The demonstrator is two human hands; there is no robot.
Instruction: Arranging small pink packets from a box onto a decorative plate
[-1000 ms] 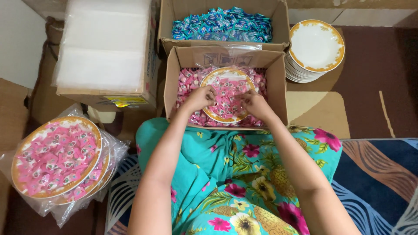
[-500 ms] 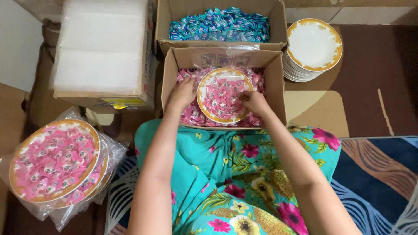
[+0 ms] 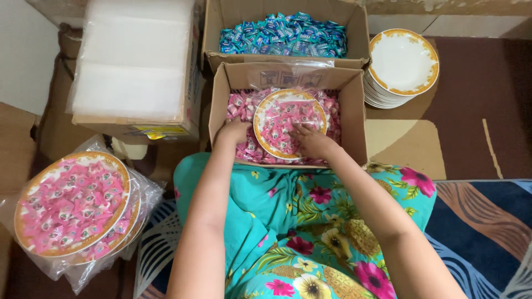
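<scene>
Far left on the floor, a stack of filled plates [image 3: 72, 205] sits wrapped in clear plastic, each heaped with pink sweets. Above it, a carton of clear bags [image 3: 133, 66], piled white and flat. Nothing touching those right now.

Moving in to the centre: an open cardboard box [image 3: 357, 119] full of pink wrapped candies [image 3: 238, 105], and resting on top of them a gold-rimmed plate [image 3: 290, 123], already well covered in pink. The left hand [image 3: 234, 133] is down in the box at the plate's left edge, fingers curled into the loose candies just beside the rim; whether that grip is closed on any of them I cannot tell, the fingertips are buried. The right hand [image 3: 313, 143] lies over the plate's lower right, fingers spread flat and reaching onto the pile of sweets, pressing or smoothing rather than pinching.

So the step in hand looks like loading and levelling this plate while it sits in the box. By my reading it is close to full. The next move would call for a steady two-handed hold under the rim, kept level, since the heap is loose and could slide.

Behind, a second box of blue wrapped candies [image 3: 282, 34], untouched. Over on the right, a stack of empty plates [image 3: 403, 62], white with gold edges, well apart from both hands. Below all this, the person's floral turquoise lap [image 3: 299, 232] and a patterned rug [image 3: 487, 221].
</scene>
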